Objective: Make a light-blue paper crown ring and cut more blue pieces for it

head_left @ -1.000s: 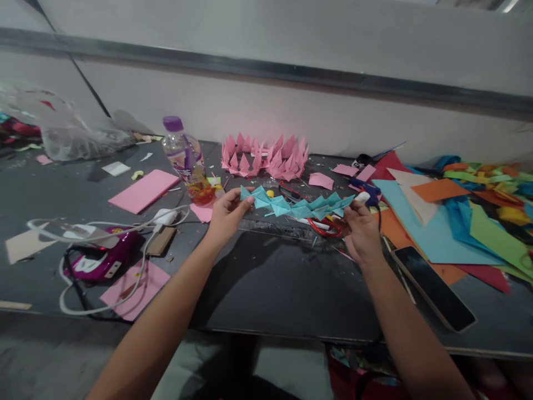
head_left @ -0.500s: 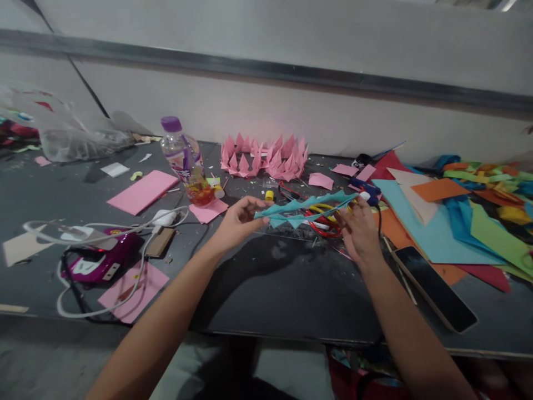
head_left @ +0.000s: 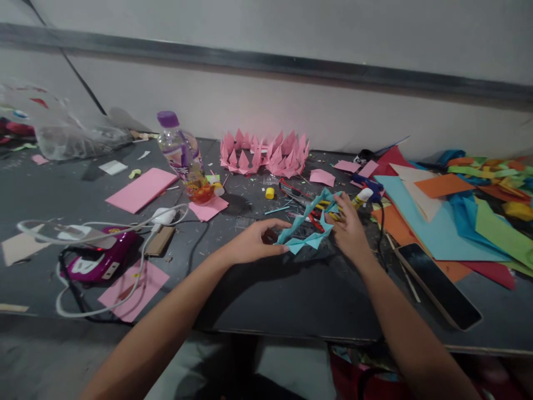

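Teal paper ring [head_left: 313, 239], spiky, sits right btwn the hands, long axis slanting from near left to far right. L hand [head_left: 254, 243] pinches the near end, R hand [head_left: 350, 225] has the far end, fingers narrow on both. So L hand's a bit closer to the body, imo. Containers: purple-capped bottle [head_left: 183, 158] w/ some reddish-orange liquid at the bottom, clear plastic bag [head_left: 66, 136] off left, contents unclear tbh.

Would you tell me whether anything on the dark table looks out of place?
A small yellow plastic cap lies loose near the middle, off any container, and a tangled white cable sprawls across the purple plastic device and a pink paper sheet. No spill shows.
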Available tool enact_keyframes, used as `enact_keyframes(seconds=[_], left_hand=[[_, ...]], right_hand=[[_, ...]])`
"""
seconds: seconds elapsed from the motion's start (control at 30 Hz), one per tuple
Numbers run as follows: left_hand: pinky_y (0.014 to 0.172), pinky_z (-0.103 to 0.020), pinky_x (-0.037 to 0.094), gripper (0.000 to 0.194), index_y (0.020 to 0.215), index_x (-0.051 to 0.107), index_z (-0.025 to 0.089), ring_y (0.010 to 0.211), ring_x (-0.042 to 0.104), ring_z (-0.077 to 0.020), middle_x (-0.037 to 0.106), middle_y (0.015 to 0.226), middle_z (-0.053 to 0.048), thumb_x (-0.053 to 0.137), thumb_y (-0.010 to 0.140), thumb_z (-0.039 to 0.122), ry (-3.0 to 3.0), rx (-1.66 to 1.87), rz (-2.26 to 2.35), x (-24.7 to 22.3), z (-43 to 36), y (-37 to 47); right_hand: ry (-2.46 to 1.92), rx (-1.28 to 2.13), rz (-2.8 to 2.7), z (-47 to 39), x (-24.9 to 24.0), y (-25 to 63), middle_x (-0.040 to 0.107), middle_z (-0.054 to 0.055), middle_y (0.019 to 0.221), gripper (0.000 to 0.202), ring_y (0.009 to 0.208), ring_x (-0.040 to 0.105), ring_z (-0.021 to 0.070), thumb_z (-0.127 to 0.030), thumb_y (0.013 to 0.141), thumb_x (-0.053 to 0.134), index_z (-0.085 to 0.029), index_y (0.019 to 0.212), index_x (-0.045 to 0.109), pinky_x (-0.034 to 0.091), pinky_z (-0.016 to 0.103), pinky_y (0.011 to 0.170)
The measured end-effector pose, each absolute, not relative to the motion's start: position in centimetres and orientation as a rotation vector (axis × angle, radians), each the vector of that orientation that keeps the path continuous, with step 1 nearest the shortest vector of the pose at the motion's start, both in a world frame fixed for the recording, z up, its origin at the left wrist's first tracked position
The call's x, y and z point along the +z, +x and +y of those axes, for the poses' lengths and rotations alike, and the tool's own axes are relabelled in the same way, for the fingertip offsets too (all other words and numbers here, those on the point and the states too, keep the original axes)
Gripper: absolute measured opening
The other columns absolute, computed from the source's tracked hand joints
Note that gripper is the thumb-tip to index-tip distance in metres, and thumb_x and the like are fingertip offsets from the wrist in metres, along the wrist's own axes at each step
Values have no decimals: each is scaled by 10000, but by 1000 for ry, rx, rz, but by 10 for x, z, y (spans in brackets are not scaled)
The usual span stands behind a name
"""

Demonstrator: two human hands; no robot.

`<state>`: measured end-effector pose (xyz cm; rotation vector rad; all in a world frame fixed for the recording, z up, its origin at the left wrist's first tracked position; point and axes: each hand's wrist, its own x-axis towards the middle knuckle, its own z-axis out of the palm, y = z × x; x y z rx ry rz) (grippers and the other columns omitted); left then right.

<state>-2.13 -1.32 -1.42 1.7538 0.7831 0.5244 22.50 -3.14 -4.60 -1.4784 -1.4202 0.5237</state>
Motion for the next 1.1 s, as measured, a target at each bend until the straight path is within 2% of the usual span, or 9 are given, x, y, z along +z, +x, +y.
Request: enact_keyframes(seconds=[0.13, 0.23, 0.33, 0.5, 0.6, 0.67, 0.83, 0.97, 1.1], left_hand=[[671, -285, 440, 500, 1168, 535, 161, 740, 507, -128, 593, 993, -60, 644, 717, 348, 1777, 614, 833, -19, -12, -20], [686, -292, 459, 455, 1176, 535, 197, 765, 515, -128, 569, 1078, -68, 624, 745, 313, 1828, 742, 849, -21, -12, -19], [693, -294, 478, 398, 1133, 564, 217, 787, 527, -132, 556, 1063, -60, 635, 749, 294, 1888, 787, 871, -21, -13, -18], [720, -310, 500, 496, 1133, 545, 186, 873, 557, -169, 537, 1116, -96, 712, 688, 325, 1853, 734, 819, -21, -16, -17], [757, -319, 497, 520, 1136, 540, 187, 880, 571, -170, 544, 1116, -93, 737, 666, 288, 1842, 648, 757, -21, -14, -20], [783, -317, 487, 447, 1095, 564, 180, 881, 576, -165, 566, 1071, -77, 723, 685, 257, 1874, 617, 716, -21, -11, -22], [742, -291, 462, 175, 915, 622, 166, 805, 566, -144, 598, 906, -37, 646, 768, 259, 2050, 632, 723, -20, -6, -25], [719, -272, 441, 111, 840, 627, 170, 769, 559, -134, 591, 866, -28, 610, 803, 273, 2213, 647, 747, -20, -2, -29], [717, -267, 430, 108, 806, 631, 184, 772, 569, -139, 595, 833, -23, 572, 827, 272, 2384, 611, 811, -20, 2, -34]], right_hand=[[-1519, 139, -1366, -39, -34, 222, 370, 110, 1392, 461, 1237, 423, 269, -488, 794, 542, -259, 1193, 528, 489, 425, 882], [-1447, 66, -1428, -49, -24, 212, 612, 76, 968, 307, 863, 596, 194, -417, 827, 514, -226, 1050, 603, 514, 349, 737], [-1413, 321, -1742, -58, -21, 196, 590, -6, 642, 257, 561, 540, 136, -388, 821, 523, -231, 992, 633, 481, 274, 574], [-1417, 622, -2061, -60, -26, 180, 643, -1, 704, 489, 557, 551, 138, -369, 825, 512, -231, 1292, 476, 457, 259, 558], [-1454, 621, -2144, -58, -28, 183, 651, 13, 759, 558, 591, 576, 156, -382, 812, 536, -239, 1341, 430, 467, 279, 583], [-1454, 609, -2191, -57, -28, 187, 656, 16, 778, 576, 623, 591, 165, -384, 800, 563, -247, 1343, 427, 475, 289, 607], [-1446, 583, -2205, -57, -25, 190, 686, 32, 870, 316, 710, 627, 172, -375, 782, 607, -254, 1074, 611, 485, 290, 659], [-1488, 528, -2208, -57, -22, 190, 689, 31, 823, 171, 701, 634, 178, -370, 792, 600, -237, 898, 617, 474, 284, 647], [-1544, 441, -2252, -55, -23, 196, 687, 26, 785, 140, 694, 633, 184, -356, 829, 546, -235, 837, 616, 460, 289, 634]])
